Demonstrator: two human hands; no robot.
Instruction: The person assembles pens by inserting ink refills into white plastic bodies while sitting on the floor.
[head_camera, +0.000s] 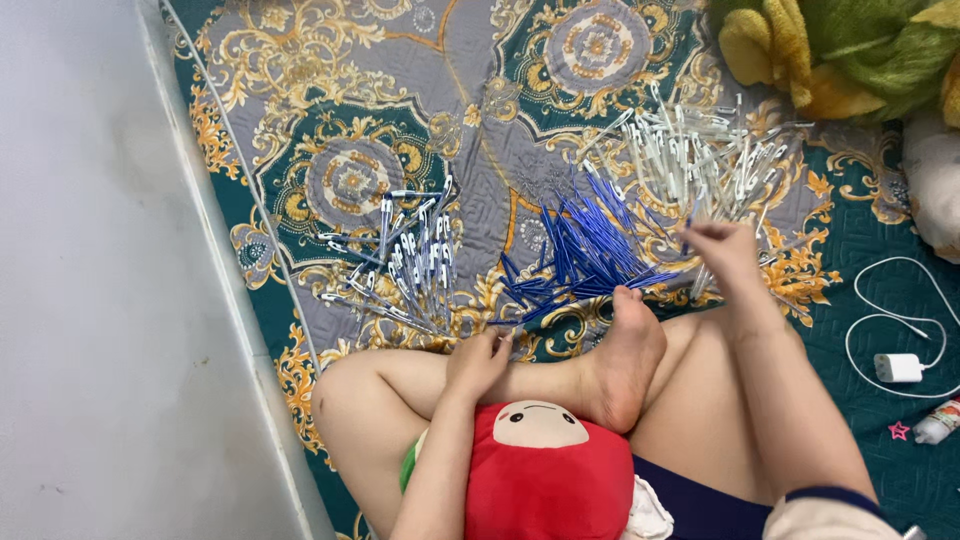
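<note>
On the quilt (470, 60), three heaps of pen parts lie ahead of the crossed legs. Blue refills (575, 255) sit in the middle, fanned loosely. White barrels (690, 150) lie far right. Assembled pens (410, 260), clear with blue inside, lie to the left.

Right hand (725, 250): reaches to the near edge of the barrels, fingertips pinched together on what looks like one thin blue piece. Left hand (480, 360): rests near the knee, just below the refills, grip closed around a slim part whose tip shows past the fingers; what it is I cannot tell for certain.

Handling, judged: refills are very light, thin and flexible tubes, smooth plastic, likely to slip or roll; best taken mid-length between thumb and forefinger. Barrels are stiffer, hollow, equally light; hold near the open end. Nothing fragile, though a refill could kink if bent.

Quilt is stitched fabric, padded, with teal, grey and gold ornament; soft enough that parts settle rather than roll. A red plush toy (545, 470) sits in the lap. White charger (897, 367) with cable lies far right, well apart.
</note>
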